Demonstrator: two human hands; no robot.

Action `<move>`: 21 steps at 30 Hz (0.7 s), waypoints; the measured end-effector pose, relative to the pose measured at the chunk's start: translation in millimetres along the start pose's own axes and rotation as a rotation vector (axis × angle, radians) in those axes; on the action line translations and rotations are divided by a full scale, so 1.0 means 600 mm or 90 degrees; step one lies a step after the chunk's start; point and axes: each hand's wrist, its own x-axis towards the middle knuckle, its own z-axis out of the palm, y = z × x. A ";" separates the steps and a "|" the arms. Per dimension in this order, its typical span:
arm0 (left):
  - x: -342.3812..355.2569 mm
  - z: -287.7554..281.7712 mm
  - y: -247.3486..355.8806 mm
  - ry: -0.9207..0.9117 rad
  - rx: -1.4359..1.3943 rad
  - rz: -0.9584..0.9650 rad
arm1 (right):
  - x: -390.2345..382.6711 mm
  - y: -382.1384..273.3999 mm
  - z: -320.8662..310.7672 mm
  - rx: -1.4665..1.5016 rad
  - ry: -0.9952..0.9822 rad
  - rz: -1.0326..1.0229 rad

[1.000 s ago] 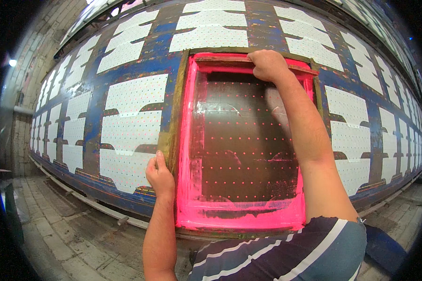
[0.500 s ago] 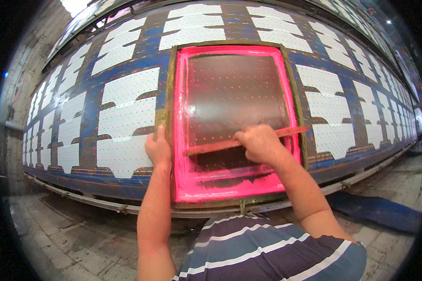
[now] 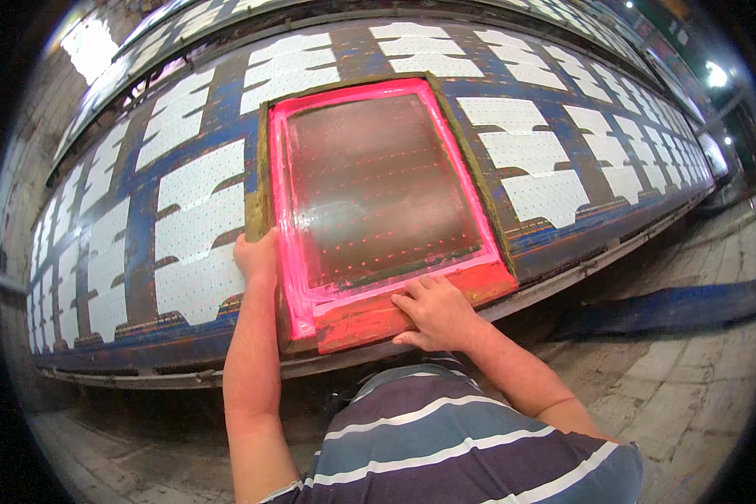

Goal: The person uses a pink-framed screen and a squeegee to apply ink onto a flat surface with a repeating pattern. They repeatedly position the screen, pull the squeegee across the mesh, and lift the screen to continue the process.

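"Where's the frame (image 3: 298,307)?"
"Pink-rimmed, at the counter's (image 3: 554,242) near edge, between white sheets (image 3: 525,151)."
"What's held?"
"The left hand (image 3: 259,257) grasps its left side; the right hand (image 3: 435,311) grips a red squeegee (image 3: 357,325) along its near side."

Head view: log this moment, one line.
left hand: pink-edged frame, left side; right hand: on red squeegee; squeegee: frame's near edge; white panels: both sides

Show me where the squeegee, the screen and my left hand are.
Squeegee (image 3: 359,323): head view, on its red face, toward its left end.
Screen (image 3: 376,185): head view, on the dark mesh, near its middle.
Left hand (image 3: 259,257): head view, on the middle of the hand.
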 end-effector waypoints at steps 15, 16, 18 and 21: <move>0.006 0.000 0.015 -0.032 -0.103 -0.062 | -0.128 0.277 -0.008 0.127 0.132 0.634; -0.001 -0.008 0.019 -0.037 -0.101 -0.046 | -0.133 0.274 -0.001 0.148 0.201 0.580; 0.019 0.017 0.050 -0.034 -0.136 -0.007 | -0.129 0.285 -0.007 0.124 0.202 0.593; 0.023 0.012 0.075 -0.050 -0.096 -0.002 | -0.135 0.298 -0.019 0.190 0.213 0.602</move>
